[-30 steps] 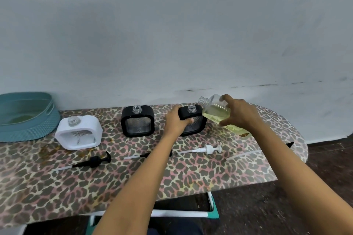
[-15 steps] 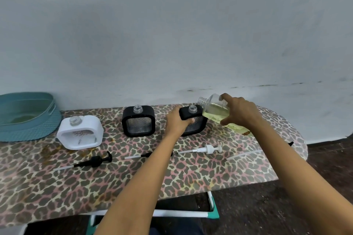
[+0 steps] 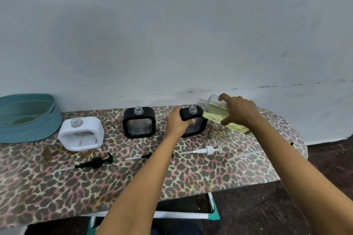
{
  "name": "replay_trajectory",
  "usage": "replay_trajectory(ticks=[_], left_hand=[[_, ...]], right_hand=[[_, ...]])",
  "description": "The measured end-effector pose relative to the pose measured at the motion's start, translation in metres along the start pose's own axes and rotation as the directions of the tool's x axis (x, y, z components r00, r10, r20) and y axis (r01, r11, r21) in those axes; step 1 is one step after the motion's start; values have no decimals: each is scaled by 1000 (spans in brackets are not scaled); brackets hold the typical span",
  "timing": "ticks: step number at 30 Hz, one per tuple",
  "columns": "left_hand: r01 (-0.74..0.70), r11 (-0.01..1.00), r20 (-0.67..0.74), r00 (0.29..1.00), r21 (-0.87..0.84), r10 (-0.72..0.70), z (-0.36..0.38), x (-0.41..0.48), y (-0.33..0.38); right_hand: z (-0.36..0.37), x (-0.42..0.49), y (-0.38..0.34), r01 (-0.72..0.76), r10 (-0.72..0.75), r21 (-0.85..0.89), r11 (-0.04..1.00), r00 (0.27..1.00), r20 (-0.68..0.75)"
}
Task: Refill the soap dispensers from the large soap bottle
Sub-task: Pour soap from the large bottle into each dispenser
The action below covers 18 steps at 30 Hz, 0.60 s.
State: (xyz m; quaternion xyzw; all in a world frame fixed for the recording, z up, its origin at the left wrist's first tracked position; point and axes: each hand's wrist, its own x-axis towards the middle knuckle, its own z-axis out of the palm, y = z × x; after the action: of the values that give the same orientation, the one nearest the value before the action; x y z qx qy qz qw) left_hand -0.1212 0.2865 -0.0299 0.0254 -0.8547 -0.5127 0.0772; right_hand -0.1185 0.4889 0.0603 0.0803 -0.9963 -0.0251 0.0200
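Black dispenser [image 3: 199, 122] gripped by left hand [image 3: 176, 122]; right hand [image 3: 238, 111] holds tilted soap bottle [image 3: 214, 113].

Bottle [image 3: 214, 113]: clear, yellow soap inside, uncapped, tipped near level in right hand [image 3: 239, 112], mouth just right of and above black dispenser's neck.
Black dispenser [image 3: 198, 127]: square, open neck, upright, top corner gripped by left hand [image 3: 177, 122].
Second black dispenser [image 3: 138, 125]: upright, open, just left of left hand.
White dispenser [image 3: 81, 133]: open, farther left.

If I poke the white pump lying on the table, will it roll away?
Probably only a little: the white pump has a round collar, but its spout sticks out and would likely stop it. Its thin tube looks bendy and light.
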Motion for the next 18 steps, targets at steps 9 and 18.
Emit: replay_trajectory(ticks=[9,18], left_hand=[[12,1000,2,1000,-11,-12,-2,1,1],[13,1000,-2,1000,-27,-13,-1,1,1]], right_hand=[[-2,1,-1,11,-11,-14,1000,1000,-4],[-6,1,-4,19,-19,-34,999,1000,5]])
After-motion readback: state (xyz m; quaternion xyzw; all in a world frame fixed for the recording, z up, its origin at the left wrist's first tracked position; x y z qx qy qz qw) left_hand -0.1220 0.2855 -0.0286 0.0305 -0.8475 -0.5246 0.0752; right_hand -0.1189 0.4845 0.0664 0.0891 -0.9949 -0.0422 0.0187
